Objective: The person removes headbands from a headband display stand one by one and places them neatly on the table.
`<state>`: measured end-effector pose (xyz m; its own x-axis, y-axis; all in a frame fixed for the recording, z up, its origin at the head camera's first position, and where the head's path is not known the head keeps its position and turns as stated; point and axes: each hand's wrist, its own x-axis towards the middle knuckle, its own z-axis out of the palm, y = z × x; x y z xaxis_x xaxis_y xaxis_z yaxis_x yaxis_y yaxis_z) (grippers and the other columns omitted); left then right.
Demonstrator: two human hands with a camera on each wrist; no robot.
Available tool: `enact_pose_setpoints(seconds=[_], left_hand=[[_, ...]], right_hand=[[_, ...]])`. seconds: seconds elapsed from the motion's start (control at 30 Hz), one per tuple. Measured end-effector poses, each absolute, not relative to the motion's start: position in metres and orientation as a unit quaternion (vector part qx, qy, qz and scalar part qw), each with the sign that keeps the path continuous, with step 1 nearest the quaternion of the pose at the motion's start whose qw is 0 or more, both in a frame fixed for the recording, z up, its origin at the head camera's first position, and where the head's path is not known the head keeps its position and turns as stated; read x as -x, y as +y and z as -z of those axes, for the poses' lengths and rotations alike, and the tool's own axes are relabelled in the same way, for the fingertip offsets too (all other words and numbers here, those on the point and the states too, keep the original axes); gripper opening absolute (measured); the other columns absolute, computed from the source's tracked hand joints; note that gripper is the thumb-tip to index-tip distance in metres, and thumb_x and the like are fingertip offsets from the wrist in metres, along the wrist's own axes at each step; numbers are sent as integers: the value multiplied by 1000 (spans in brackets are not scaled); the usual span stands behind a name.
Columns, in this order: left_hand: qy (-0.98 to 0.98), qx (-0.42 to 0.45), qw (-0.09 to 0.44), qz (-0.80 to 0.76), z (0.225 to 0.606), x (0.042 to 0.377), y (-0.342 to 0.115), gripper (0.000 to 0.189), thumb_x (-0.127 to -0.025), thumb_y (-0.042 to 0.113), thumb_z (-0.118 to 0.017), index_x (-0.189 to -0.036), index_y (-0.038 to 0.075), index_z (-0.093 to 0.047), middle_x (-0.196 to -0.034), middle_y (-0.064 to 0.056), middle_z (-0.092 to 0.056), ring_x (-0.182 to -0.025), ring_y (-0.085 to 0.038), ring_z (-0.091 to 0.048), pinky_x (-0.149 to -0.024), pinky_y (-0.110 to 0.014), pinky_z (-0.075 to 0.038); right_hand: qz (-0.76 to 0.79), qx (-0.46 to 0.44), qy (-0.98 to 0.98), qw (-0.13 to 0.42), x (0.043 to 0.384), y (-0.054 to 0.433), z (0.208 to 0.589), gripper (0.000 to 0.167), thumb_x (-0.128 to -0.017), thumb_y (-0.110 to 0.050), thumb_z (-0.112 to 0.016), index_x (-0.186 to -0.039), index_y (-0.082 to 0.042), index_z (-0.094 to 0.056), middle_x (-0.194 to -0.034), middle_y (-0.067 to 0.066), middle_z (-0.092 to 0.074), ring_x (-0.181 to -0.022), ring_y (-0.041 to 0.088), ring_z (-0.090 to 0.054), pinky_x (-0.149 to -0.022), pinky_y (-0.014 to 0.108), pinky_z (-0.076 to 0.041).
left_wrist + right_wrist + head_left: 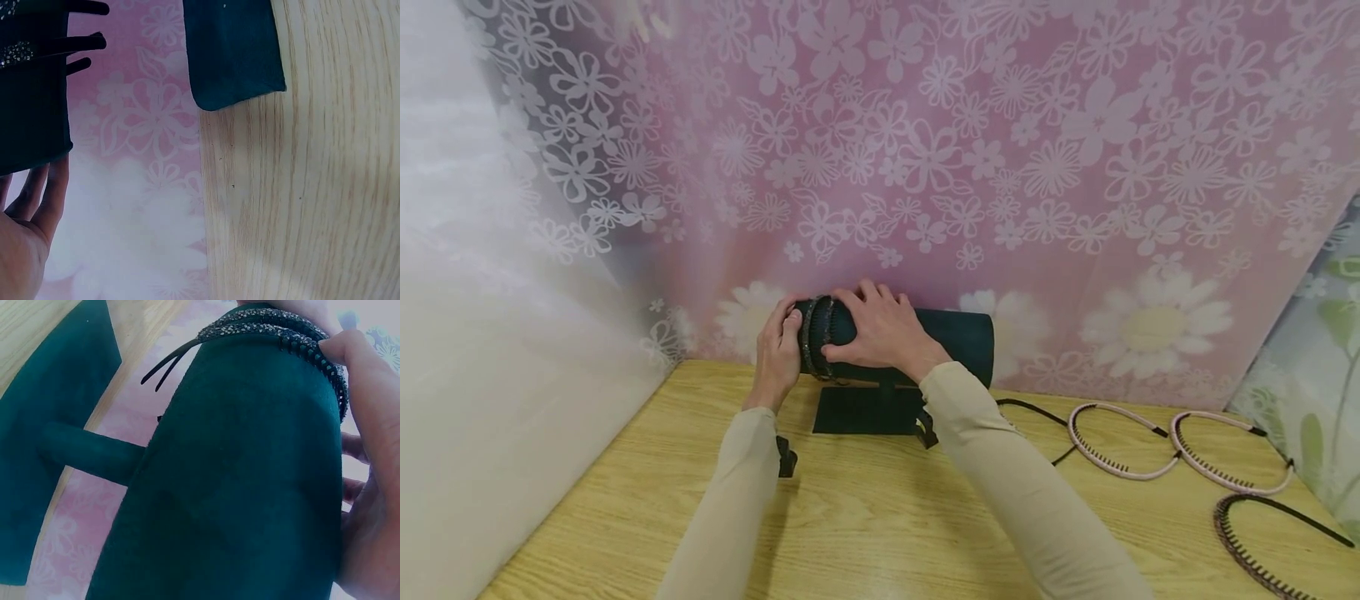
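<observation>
A dark green, velvety headband stand [955, 342] has a horizontal roll on a stem over a flat base [69, 381]. Two black, glittery, toothed headbands [262, 325] sit side by side over the roll's left end, their tips [87, 44] sticking out past it. My left hand [777, 350] holds the roll's left end, fingers along its edge and thumb in front. Over the top of the roll reaches my right hand [883, 329], its thumb on the inner glittery headband and its other fingers around the far side, partly hidden by the roll.
Two pink headbands [1120, 473] [1213, 479] lie on the wooden table [865, 517] to the right. A brown toothed headband [1232, 533] is nearer the front, and a black one [1033, 407] is partly behind the right sleeve. A pink flowered curtain [925, 167] hangs close behind the stand.
</observation>
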<state>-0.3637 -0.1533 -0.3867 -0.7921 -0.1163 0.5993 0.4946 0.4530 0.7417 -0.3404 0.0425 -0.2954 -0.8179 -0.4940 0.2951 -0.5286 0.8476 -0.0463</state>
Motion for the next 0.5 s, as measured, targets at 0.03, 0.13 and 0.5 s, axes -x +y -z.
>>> enact_pose_setpoints(seconds=[0.03, 0.13, 0.5], left_hand=[[-797, 119, 301, 509, 387, 364, -153, 42, -111, 39, -35, -143, 21, -57, -139, -5, -62, -125, -27, -58, -110, -50, -43], [-796, 119, 302, 510, 387, 363, -153, 43, -111, 39, -35, -143, 20, -57, -140, -5, -62, -127, -28, -58, -112, -51, -42], [-793, 119, 301, 517, 387, 364, -153, 42, -111, 39, -36, -142, 22, -58, -140, -2, -62, -127, -26, -57, -113, -50, -41]], right_hand=[[-65, -267, -952, 135, 340, 43, 295, 85, -85, -71, -64, -155, -28, -42, -139, 9, -49, -122, 32, -52, -101, 54, -47], [-73, -260, -955, 123, 339, 45, 293, 85, -85, -71, -64, -154, -28, -42, -140, 8, -48, -123, 31, -51, -103, 56, -46], [-81, -249, -960, 100, 337, 57, 289, 87, -85, -70, -65, -156, -26, -41, -144, 9, -48, -126, 34, -51, -104, 59, -46]])
